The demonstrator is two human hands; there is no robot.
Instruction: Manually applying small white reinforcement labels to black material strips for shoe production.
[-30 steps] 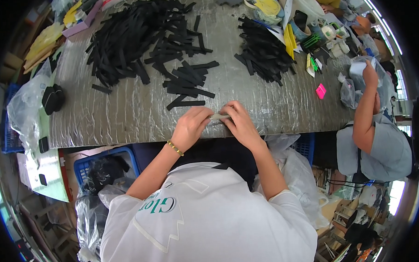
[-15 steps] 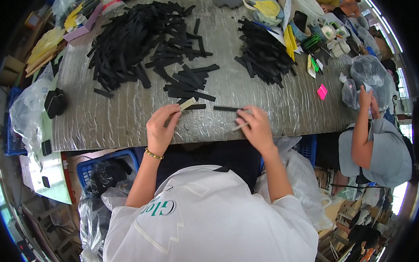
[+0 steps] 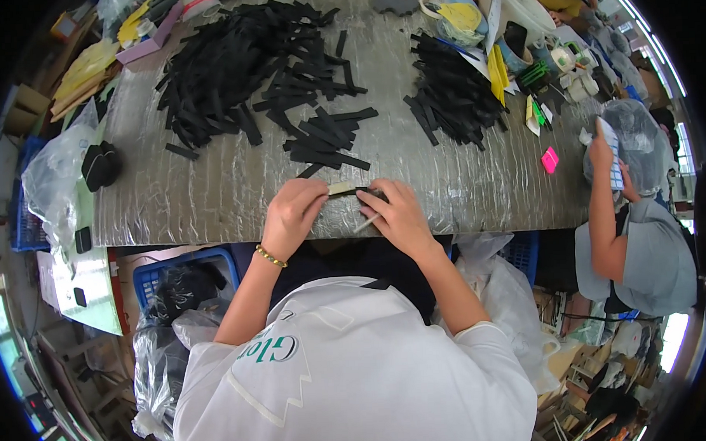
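Note:
Over the near edge of the table my left hand (image 3: 294, 211) is closed, pinching a short cream-coloured flat piece (image 3: 340, 187) laid along a black strip (image 3: 351, 193). My right hand (image 3: 400, 217) is closed on the other end of that strip. A thin pale stick (image 3: 366, 224), of a kind I cannot make out, also sticks out from between its fingers. Just beyond my hands lie several loose black strips (image 3: 323, 136), in front of a large heap of such strips (image 3: 223, 77). To the right is a smaller pile of black strips (image 3: 457, 92).
The table (image 3: 212, 202) has a silvery, wrinkled covering. Cups, yellow pieces and a white tub (image 3: 524, 8) crowd its far right, near a pink item (image 3: 550, 160). A dark bundle (image 3: 101, 165) sits at the left edge. Another person (image 3: 638, 245) handles a sheet at right.
My hands have come together, the right one moving left, so the gap between the black pieces has closed. The person at right has raised a blue-and-white sheet.

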